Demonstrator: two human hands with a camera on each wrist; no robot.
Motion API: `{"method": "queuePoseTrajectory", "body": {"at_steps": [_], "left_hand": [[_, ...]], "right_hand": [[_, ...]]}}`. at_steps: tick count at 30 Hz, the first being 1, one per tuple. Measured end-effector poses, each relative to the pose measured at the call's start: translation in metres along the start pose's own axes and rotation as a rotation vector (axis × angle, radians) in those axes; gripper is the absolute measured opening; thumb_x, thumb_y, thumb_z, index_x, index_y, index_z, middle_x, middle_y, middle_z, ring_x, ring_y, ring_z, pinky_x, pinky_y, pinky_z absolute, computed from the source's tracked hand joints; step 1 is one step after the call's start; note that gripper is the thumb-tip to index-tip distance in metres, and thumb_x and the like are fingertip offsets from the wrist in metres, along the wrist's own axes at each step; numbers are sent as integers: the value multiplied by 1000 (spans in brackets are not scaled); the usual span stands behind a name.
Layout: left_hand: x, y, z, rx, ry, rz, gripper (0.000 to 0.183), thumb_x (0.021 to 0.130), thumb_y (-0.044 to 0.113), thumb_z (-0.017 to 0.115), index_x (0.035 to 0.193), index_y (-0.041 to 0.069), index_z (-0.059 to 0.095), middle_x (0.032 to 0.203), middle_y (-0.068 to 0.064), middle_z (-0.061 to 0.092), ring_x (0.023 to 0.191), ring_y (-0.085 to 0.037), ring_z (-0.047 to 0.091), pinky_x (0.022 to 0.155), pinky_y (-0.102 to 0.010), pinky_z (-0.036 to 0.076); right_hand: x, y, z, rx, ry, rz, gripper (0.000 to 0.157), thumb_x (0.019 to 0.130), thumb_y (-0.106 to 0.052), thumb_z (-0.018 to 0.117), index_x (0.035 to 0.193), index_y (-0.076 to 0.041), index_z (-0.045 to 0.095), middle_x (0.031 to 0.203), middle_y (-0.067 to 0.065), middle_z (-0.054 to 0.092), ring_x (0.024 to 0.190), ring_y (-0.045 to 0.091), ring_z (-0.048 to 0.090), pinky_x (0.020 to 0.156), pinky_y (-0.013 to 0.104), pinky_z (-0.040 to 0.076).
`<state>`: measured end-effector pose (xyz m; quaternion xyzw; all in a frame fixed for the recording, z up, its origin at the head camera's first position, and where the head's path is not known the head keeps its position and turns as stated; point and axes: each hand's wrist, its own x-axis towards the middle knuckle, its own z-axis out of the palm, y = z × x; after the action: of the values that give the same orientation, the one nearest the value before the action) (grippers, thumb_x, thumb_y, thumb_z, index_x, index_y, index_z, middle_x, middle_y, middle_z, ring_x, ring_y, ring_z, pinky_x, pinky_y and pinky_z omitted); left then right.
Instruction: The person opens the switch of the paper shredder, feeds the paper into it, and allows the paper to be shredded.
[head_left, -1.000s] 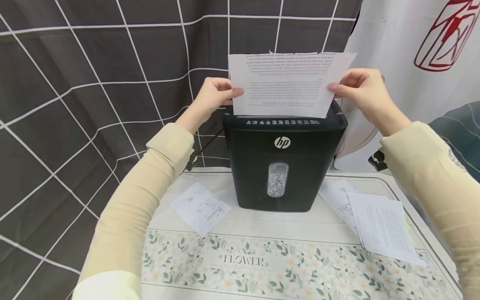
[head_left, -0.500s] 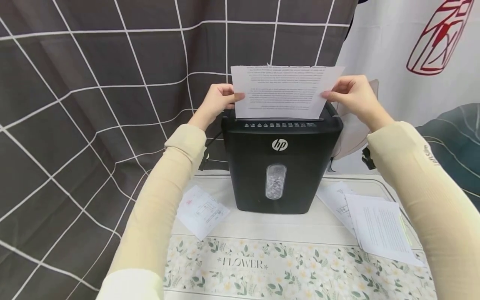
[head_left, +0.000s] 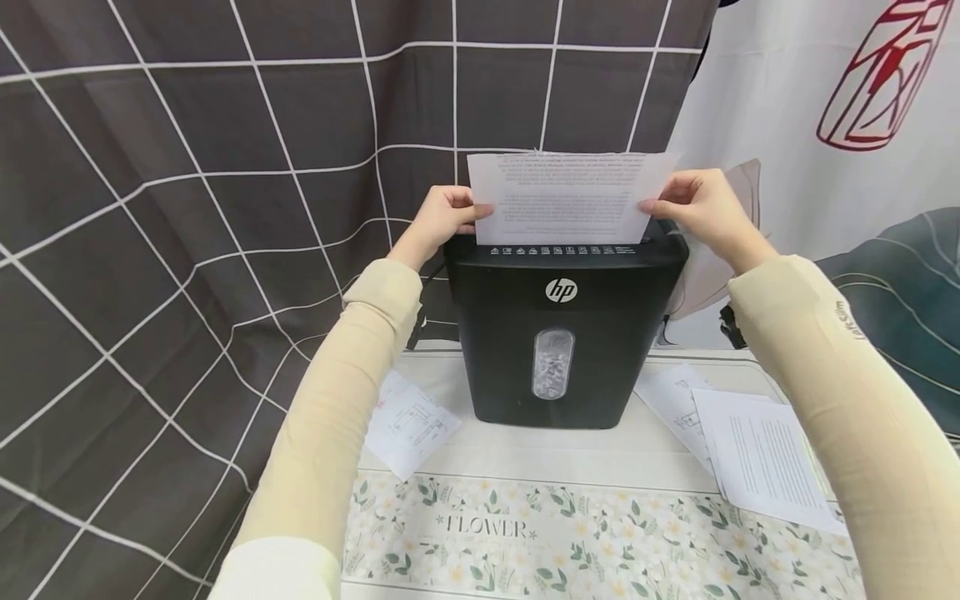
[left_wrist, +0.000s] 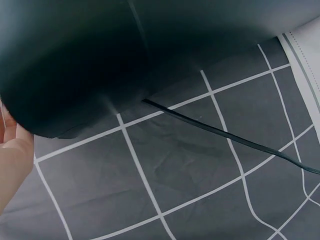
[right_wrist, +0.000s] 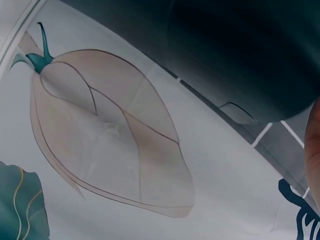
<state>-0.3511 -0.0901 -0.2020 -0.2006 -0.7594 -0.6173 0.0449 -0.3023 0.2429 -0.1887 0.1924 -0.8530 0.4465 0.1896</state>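
A printed sheet of paper (head_left: 566, 196) stands upright at the top of a black HP paper shredder (head_left: 510, 333), its lower edge at the feed slot. Its upper edge looks slightly ragged. My left hand (head_left: 442, 218) pinches the sheet's left edge, thumb in front. On the opposite edge, the right hand (head_left: 701, 204) pinches it the same way. Shredded bits show through the shredder's window (head_left: 552, 364). In the left wrist view, part of the left hand (left_wrist: 15, 150) appears beside the dark shredder body (left_wrist: 100, 60); only a sliver of the right hand (right_wrist: 313, 155) shows in the right wrist view.
A loose sheet with drawings (head_left: 411, 425) lies left of the shredder. Several overlapping papers (head_left: 765, 458) lie to its right. A floral mat (head_left: 600, 533) covers the table's front. Behind hang a dark grid curtain (head_left: 300, 108) and a white patterned cloth (head_left: 772, 100). A black cord (left_wrist: 225, 134) trails from the shredder.
The sheet has moved down toward the shredder, so less of it shows above the slot. Both hands have gone down with it, keeping hold of its edges.
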Motion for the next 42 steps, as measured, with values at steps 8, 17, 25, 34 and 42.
{"method": "queuePoseTrajectory", "body": {"at_steps": [8, 17, 25, 34, 42], "left_hand": [[0, -6, 2, -2, -7, -36, 28, 83, -1, 67, 60, 14, 61, 74, 5, 66, 72, -8, 64, 72, -30, 59], [-1, -7, -2, 103, -29, -62, 16, 79, -7, 69, 69, 4, 63, 69, 3, 67, 67, -6, 62, 74, -27, 58], [0, -3, 3, 168, 4, 76, 24, 85, 10, 69, 105, -3, 67, 96, -12, 71, 75, -6, 61, 68, -20, 54], [1, 1, 10, 127, 62, 133, 21, 84, 10, 70, 99, -5, 69, 81, -1, 70, 69, -5, 58, 62, -23, 51], [2, -1, 12, 136, 72, 129, 17, 83, 6, 70, 93, -7, 68, 72, 2, 67, 60, -6, 52, 54, -18, 46]], "right_hand": [[-2, 7, 9, -5, 22, -21, 14, 82, -2, 71, 70, -6, 64, 56, -22, 59, 54, 0, 52, 54, 13, 37], [-1, 12, 19, -59, 24, -13, 17, 83, -2, 69, 72, 7, 59, 52, -24, 54, 51, -3, 52, 54, 10, 38], [-1, 14, 21, -118, 16, 34, 23, 84, -7, 69, 92, 13, 62, 63, -21, 61, 55, -7, 51, 56, 8, 39], [-4, 12, 27, -2, 48, 48, 33, 84, -4, 68, 106, 19, 59, 69, -27, 61, 59, -12, 53, 57, 5, 43], [-4, 11, 25, 48, 83, 46, 6, 83, -3, 69, 89, -3, 68, 64, -29, 58, 57, -6, 49, 54, 9, 38]]}}
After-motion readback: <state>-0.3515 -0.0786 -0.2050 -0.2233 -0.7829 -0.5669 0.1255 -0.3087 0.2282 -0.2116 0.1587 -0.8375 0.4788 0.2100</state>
